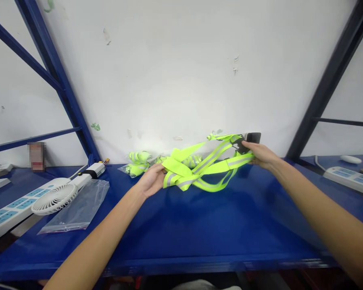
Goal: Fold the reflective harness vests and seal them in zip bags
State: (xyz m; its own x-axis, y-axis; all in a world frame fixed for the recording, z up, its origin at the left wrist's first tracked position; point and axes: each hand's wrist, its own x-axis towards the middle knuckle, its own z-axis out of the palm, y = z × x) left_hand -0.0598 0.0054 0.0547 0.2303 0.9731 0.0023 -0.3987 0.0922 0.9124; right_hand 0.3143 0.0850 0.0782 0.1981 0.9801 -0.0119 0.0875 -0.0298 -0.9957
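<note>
A neon yellow reflective harness (211, 163) with grey stripes is stretched between my two hands above the blue shelf. My left hand (153, 179) grips a folded bundle of its straps at the left end. At the right end, my right hand (258, 154) is closed on the straps beside a black buckle piece (240, 145). Some straps cross and hang in loops between the hands. Behind the harness, more yellow bands in clear plastic packets (137, 163) lie near the wall, partly hidden by the straps.
On the left are a white fan (56, 198), a clear zip bag (78, 205) and a long power strip (18, 207). Another power strip (351, 179) and a white mouse-shaped item (351, 159) lie at right. Blue frame posts (63, 88) rise on both sides.
</note>
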